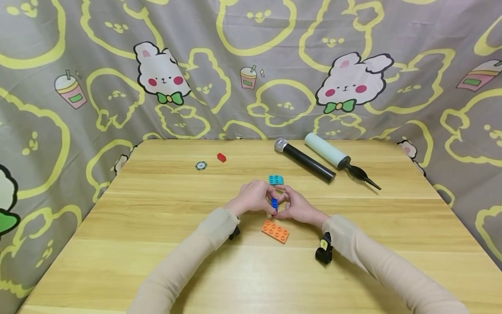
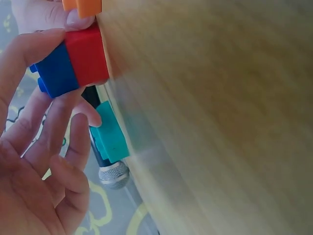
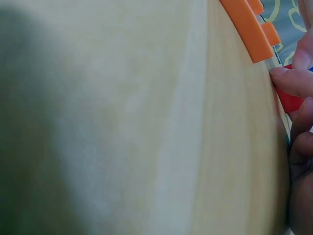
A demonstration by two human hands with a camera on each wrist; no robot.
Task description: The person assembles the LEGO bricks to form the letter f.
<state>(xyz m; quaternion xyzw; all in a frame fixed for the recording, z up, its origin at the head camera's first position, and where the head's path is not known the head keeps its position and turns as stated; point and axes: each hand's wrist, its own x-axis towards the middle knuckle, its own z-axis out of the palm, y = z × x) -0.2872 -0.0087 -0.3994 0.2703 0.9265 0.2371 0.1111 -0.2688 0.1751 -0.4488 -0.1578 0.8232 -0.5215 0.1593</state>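
Observation:
In the head view, my left hand (image 1: 254,197) and right hand (image 1: 299,207) meet around a blue toy brick (image 1: 274,203) over the middle of the table. The left wrist view has that brick sitting flush on a red brick (image 2: 88,55), which stands at the table surface. My left thumb and fingers pinch the blue one. From the other side, the right fingers grip the red one, part of which shows in the right wrist view. A teal brick (image 1: 276,179) lies just beyond the fingertips. Nearer the body is a studded orange brick (image 1: 275,231).
Farther back on the wooden table (image 1: 157,218) lie a black microphone (image 1: 307,162) and a pale green hand pump (image 1: 327,151) with a black nozzle. At back left are a small red piece (image 1: 221,157) and a round chip (image 1: 201,165). A patterned curtain (image 1: 235,100) hangs behind.

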